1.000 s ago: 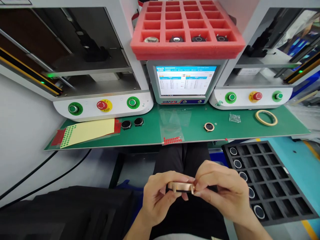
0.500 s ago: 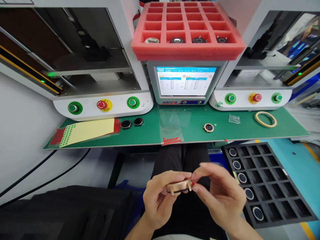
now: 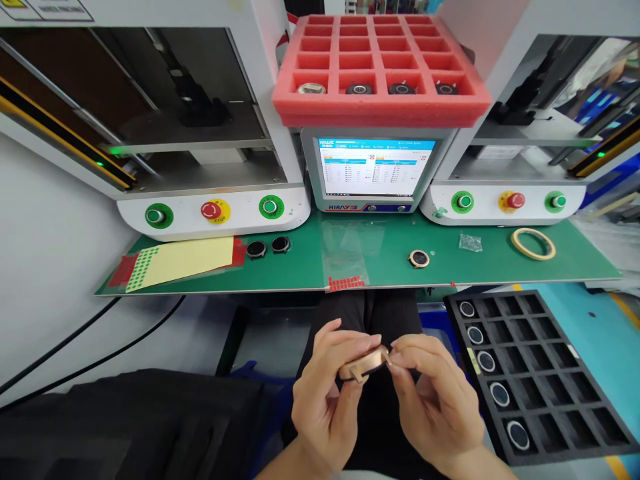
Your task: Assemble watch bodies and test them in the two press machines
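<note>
A rose-gold watch case with short lugs is held on edge above my lap, its dark side facing down. My left hand grips it between the fingers on top and the thumb below. At the case's right end, the thumb and forefinger of my right hand are pinched together against the edge by a lug. Whatever small piece may be between those fingertips is hidden. Another rose-gold watch lies on the green bench top, beyond my right hand.
Two dark watches lie beside a yellow sheet with green dots. Red stickers line the bench edge. A tape roll is at right, above a black tray with several watches. A pink foam tray tops the monitor between two machines.
The case has tilted, its right end rising, and shifted slightly right. A red speck at my right fingertips no longer shows. Those fingers have closed in on the edge. The camera view moved slightly.
</note>
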Tool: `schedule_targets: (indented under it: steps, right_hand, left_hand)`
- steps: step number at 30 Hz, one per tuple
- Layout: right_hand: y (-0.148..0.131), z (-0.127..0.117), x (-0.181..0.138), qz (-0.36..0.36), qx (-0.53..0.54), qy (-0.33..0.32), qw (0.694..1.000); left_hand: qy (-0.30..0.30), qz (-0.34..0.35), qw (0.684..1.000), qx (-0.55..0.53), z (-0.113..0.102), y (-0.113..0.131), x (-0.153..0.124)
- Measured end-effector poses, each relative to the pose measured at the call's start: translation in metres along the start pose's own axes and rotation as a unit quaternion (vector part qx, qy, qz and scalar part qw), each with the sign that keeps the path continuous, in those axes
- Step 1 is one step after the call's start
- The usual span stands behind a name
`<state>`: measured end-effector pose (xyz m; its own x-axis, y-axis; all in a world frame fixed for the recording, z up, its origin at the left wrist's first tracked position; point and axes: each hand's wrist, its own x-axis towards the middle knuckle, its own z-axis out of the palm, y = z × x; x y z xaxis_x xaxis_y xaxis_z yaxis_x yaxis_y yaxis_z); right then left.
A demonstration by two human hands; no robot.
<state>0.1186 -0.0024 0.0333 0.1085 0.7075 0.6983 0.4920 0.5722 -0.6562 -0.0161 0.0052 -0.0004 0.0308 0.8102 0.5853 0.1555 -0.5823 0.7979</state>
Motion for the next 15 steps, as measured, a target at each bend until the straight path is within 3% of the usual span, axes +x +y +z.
schedule_targets:
  steps: [7,12,15]
  right_hand:
    - [0.008,0.009,-0.012,-0.040,-0.082,0.008,0.996]
    - [0.010,0.020,-0.019,-0.005,-0.091,0.028,0.995]
    - [0.008,0.024,-0.026,0.041,-0.039,0.036,0.998]
  left_hand:
    - [0.028,-0.030,0.998,0.044,0.006,0.003,0.002]
    - [0.049,-0.057,0.996,0.052,0.010,-0.003,0.000]
    - [0.133,-0.118,0.983,0.045,0.008,-0.012,0.008]
